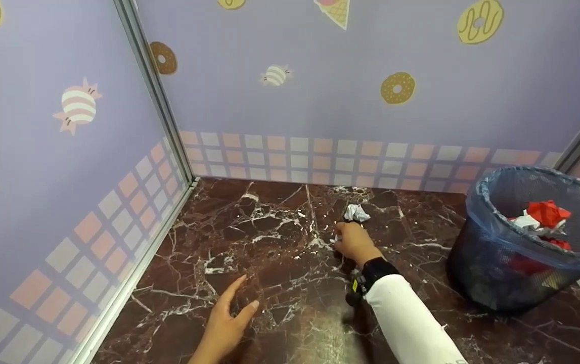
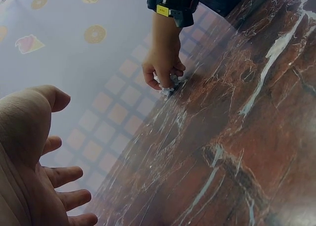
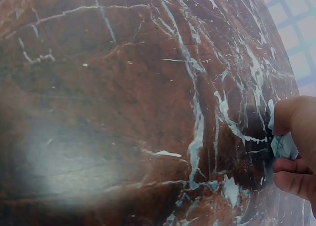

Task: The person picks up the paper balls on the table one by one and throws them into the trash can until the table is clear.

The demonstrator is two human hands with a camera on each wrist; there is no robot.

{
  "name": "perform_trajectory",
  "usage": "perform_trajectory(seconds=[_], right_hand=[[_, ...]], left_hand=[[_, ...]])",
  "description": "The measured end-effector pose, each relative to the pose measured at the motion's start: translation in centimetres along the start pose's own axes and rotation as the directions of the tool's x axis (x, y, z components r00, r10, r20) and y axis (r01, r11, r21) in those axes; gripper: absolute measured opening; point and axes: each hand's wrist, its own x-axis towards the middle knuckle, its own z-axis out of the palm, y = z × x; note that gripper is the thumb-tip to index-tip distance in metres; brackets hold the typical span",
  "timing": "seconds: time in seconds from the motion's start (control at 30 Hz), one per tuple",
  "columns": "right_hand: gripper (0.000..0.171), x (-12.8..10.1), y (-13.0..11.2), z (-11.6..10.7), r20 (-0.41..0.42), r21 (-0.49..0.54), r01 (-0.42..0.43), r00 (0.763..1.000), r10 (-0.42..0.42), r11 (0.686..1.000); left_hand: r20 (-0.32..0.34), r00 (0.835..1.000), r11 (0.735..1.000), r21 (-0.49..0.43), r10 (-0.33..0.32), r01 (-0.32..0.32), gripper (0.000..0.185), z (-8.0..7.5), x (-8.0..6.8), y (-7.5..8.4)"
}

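My right hand (image 1: pixel 355 242) is low over the dark marbled surface, its fingers curled round a crumpled white paper (image 3: pixel 284 146). In the left wrist view the white paper shows between the fingertips, close to the surface. A wad of white paper (image 1: pixel 356 213) shows just beyond the knuckles in the head view. My left hand (image 1: pixel 226 321) hovers nearer to me on the left, its fingers spread and nothing in them. Black straps circle the right wrist, over a white sleeve.
A dark mesh wastebasket (image 1: pixel 492 283) lined with a blue plastic bag (image 1: pixel 477 212) stands at the right. Crumpled red paper (image 1: pixel 547 213) and white paper lie inside. Tiny white scraps (image 1: pixel 297 257) dot the marbled surface (image 1: pixel 279 303). Lilac printed panels (image 1: pixel 320 111) rise at the back and left.
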Motion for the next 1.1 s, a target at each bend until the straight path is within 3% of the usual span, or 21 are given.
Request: perform_trajectory(seconds=[0.3, 0.5, 0.63, 0.8, 1.0, 1.1], right_hand=[[0.038, -0.6, 0.0, 0.4, -0.002, 0.012, -0.039, 0.999, 0.039, 0.999], [0.027, -0.9, 0.1, -0.4, 0.007, 0.007, 0.092, 0.996, -0.092, 0.996], [0.023, -1.1, -0.1, -1.7, 0.055, 0.051, 0.213, 0.975, -0.216, 0.976], [0.026, -1.7, -1.1, -5.5, 0.142, 0.134, 0.283, 0.943, -0.301, 0.95], [0.02, -2.6, -2.5, -12.5, 0.205, 0.221, 0.211, 0.944, -0.257, 0.952], [0.019, -3.2, -3.1, -16.4, 0.223, 0.235, 0.172, 0.948, -0.225, 0.957]], left_hand=[[0.003, 1.0, 1.0, -0.007, 0.016, -0.016, 0.066, 0.0, -0.1, 0.2], [0.03, 0.998, 0.999, -0.018, 0.046, -0.046, 0.068, 0.3, 0.1, 0.5], [0.035, 0.997, 0.998, -0.009, 0.062, -0.062, 0.065, 0.4, 0.4, 1.0], [0.06, 0.996, 0.998, -0.003, 0.065, -0.065, 0.064, 0.8, 0.4, 1.6], [0.104, 0.992, 0.998, -0.014, 0.065, -0.064, 0.064, 1.8, 0.6, 2.4], [0.128, 0.987, 0.996, -0.006, 0.093, -0.093, 0.064, 2.4, 1.0, 3.2]])
